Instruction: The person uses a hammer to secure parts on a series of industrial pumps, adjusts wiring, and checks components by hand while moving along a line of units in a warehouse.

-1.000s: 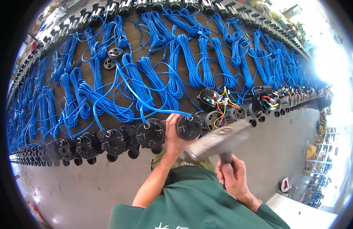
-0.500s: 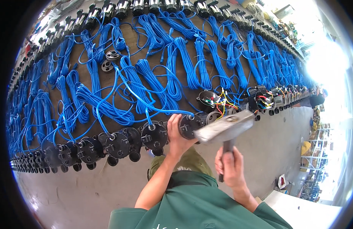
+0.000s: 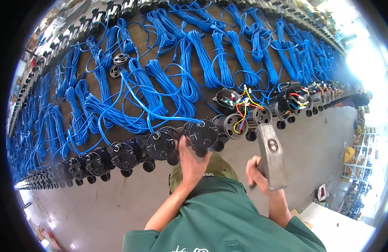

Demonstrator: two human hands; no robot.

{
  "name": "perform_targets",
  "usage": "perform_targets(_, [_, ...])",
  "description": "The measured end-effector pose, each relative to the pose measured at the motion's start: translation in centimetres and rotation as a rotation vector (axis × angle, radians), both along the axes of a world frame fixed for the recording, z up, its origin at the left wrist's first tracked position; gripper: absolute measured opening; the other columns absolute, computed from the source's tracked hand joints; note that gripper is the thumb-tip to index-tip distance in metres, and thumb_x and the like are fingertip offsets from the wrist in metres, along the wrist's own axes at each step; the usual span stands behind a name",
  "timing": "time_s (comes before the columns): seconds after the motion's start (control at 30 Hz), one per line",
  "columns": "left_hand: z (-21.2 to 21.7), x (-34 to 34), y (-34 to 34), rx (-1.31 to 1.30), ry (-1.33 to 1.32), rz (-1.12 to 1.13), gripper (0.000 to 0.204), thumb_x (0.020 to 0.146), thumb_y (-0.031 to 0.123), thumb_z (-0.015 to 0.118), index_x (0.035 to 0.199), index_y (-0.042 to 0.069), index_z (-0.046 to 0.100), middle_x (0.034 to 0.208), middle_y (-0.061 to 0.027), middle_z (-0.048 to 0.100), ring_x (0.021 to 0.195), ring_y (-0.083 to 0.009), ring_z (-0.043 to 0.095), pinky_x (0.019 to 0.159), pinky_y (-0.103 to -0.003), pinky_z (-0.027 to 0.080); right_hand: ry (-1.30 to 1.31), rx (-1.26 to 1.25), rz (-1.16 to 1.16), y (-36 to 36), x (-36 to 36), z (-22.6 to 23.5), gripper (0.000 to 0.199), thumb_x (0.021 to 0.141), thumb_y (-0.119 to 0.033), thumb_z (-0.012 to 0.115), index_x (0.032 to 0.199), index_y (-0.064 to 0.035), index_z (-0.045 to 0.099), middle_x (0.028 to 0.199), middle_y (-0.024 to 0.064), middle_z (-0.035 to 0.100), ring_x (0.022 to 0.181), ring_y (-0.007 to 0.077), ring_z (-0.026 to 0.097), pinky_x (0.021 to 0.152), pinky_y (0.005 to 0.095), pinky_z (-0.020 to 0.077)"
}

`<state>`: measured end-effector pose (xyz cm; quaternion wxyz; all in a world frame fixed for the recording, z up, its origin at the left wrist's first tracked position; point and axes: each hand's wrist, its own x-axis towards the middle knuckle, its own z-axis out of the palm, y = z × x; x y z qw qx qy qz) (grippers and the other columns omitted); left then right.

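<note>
In my right hand [image 3: 257, 175] is a hammer, gripped by its dark handle, its worn grey metal head [image 3: 273, 157] raised in front of the row of motors. My left hand [image 3: 194, 164] grips the lower side of a black motor with a round end cap [image 3: 201, 135]; the thumb is below the cap and the fingers are at its left edge. A blue cable [image 3: 177, 122] runs into the top of this cap. Just left stands another capped motor [image 3: 160, 145]. To the right, an uncapped motor [image 3: 235, 125] shows its open round end with coloured wires [image 3: 246, 103].
Many blue cable coils [image 3: 154, 86] lie over the brown tabletop [image 3: 160, 56]. Two metal discs [image 3: 118, 65] rest among them. More motors line the far edge [image 3: 93, 21] and near edge. Shelving [image 3: 357, 168] and a white surface [image 3: 328, 224] are at the right.
The hammer has moved right and down, away from the capped motor, and its head has turned upright. My left hand has slid lower on the motor. The view has shifted slightly.
</note>
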<state>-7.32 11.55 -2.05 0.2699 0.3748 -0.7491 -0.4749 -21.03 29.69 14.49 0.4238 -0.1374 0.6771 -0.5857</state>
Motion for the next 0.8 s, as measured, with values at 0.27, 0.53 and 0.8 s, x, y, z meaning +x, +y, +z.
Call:
perform_targets(0.27, [-9.9, -1.7, 0.8, 0.85, -0.23, -0.112, 0.052, 0.08, 0.007, 0.09, 0.124, 0.002, 0.063, 0.108, -0.005, 0.068, 0.09, -0.0141, 0.066, 0.07, -0.031, 0.054, -0.019, 0.224, 0.033, 0.5, -2.5, -4.6, 0.034, 0.104, -0.029, 0.072, 0.088, -0.003, 0.058, 0.064, -0.0034, 0.053, 0.054, 0.007, 0.049, 0.049, 0.0273, 0.0395])
perform_targets(0.53, [-14.3, -1.0, 3.5, 0.304, -0.034, 0.001, 0.046, 0.082, 0.005, 0.087, 0.121, 0.004, 0.063, 0.098, -0.0011, 0.066, 0.083, -0.0106, 0.06, 0.07, -0.03, 0.053, -0.298, 0.23, 0.109, 1.3, -5.4, -6.0, 0.039, 0.105, -0.035, 0.07, 0.086, -0.0053, 0.054, 0.068, -0.0024, 0.054, 0.054, 0.0057, 0.049, 0.047, 0.0256, 0.0409])
perform_targets(0.8, [-14.1, -1.8, 3.6, 0.011, -0.017, 0.014, 0.049, 0.081, 0.003, 0.082, 0.126, 0.002, 0.061, 0.107, -0.003, 0.07, 0.093, -0.0151, 0.064, 0.082, -0.034, 0.055, -0.127, 0.355, 0.247, -1.6, -3.4, -8.1, 0.034, 0.105, -0.029, 0.068, 0.082, -0.0085, 0.053, 0.065, -0.0048, 0.05, 0.051, 0.0056, 0.044, 0.046, 0.0261, 0.0342])
